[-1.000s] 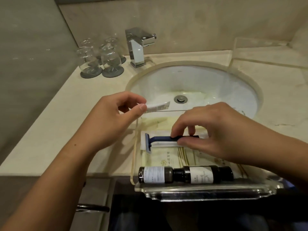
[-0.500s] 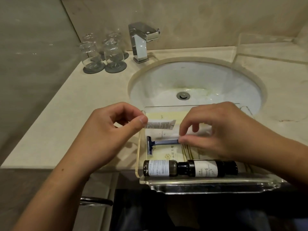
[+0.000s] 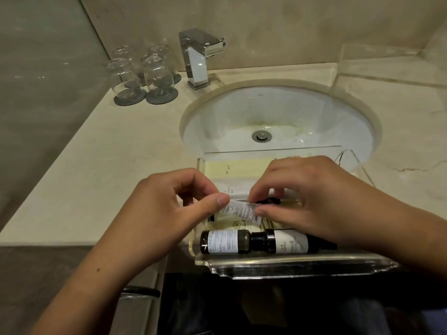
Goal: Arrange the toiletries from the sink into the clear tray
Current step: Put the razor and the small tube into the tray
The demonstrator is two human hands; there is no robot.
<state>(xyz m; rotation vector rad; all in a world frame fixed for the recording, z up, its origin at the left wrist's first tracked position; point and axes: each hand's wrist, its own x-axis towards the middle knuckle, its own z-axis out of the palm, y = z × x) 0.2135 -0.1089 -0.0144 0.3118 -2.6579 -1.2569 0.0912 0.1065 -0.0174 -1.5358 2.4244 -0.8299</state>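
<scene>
sachet (image 3: 242,212): white, printed, tilted above clear tray (image 3: 278,267) | dark labelled bottles (image 3: 258,242): two, lying end-to-end, tray front

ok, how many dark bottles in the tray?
2. One dark bottle lies at the near left of the clear tray; the second bottle lies in line to its right, partly under the right hand. Hands may hide more.

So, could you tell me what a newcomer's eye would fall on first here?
The left hand pinches a white sachet over the clear tray, with the right hand at its other end. Two dark bottles lie end to end along the tray's near edge.
</scene>
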